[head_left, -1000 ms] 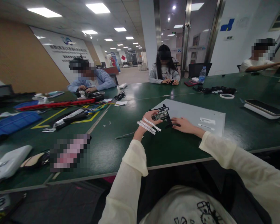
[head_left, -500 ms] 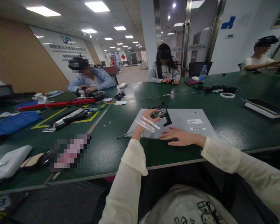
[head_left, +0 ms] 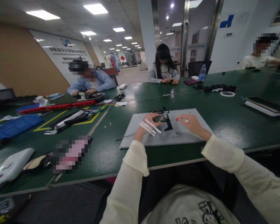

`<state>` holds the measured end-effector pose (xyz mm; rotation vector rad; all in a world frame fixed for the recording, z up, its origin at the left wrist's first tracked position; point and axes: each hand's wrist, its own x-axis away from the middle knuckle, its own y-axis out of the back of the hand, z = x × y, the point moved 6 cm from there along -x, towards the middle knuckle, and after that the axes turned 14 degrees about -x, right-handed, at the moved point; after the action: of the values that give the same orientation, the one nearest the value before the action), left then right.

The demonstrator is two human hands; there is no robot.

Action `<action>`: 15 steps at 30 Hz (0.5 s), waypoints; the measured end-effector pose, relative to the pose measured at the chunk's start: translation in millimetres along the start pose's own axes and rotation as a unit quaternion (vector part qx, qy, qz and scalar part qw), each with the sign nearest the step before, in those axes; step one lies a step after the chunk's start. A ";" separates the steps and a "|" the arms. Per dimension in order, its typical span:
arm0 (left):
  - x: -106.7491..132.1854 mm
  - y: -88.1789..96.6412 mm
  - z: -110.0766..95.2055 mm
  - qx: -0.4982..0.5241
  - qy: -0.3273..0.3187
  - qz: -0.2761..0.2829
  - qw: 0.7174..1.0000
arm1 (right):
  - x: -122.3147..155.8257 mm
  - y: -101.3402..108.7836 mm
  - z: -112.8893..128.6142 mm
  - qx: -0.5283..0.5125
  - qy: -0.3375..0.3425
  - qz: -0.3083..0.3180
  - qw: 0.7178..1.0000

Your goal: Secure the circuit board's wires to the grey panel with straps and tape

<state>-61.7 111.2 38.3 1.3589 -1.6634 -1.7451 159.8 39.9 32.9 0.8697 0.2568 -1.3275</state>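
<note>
My left hand (head_left: 149, 123) is wrapped round the near left side of a green circuit board in a black plastic frame (head_left: 168, 125), gripping it over the flat grey panel. White strips (head_left: 147, 128) lie across the back of that hand. My right hand (head_left: 193, 125) hovers over the panel's right part, fingers curled together. A small whitish thing (head_left: 187, 121) shows at its fingers, too small to name. Beneath both hands, the grey panel (head_left: 135, 133) lies flat near the table's front edge, and a thin grey cable (head_left: 124, 137) sticks out at its left.
On the green table (head_left: 102, 161), a phone on a white box (head_left: 266, 105) lies right, near a white ring (head_left: 227, 94). A blue basket (head_left: 16, 124), black-and-white straps (head_left: 68, 119) and a white case (head_left: 11, 166) are left. Other people sit beyond the table.
My right hand has lifted off the panel's near edge, moved farther out and curled its fingers. The panel has shifted slightly left and nearer. My left hand keeps hold of the circuit board.
</note>
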 end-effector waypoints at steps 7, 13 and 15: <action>2.7 -25.9 -5.4 -0.017 -0.033 0.043 0.998 | -3.7 57.6 -69.3 0.130 -0.105 -0.158 0.973; 6.3 -32.0 -15.5 -0.010 -0.036 0.042 0.998 | 9.2 36.7 -118.8 0.248 -0.275 0.012 0.929; 6.0 -28.5 -18.0 -0.002 -0.041 0.026 0.999 | 14.7 34.9 -129.5 0.273 -0.315 0.042 0.908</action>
<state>-40.2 103.1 13.1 1.2465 -1.7219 -1.7957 234.9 116.4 -49.0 0.8421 -0.6836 -1.5513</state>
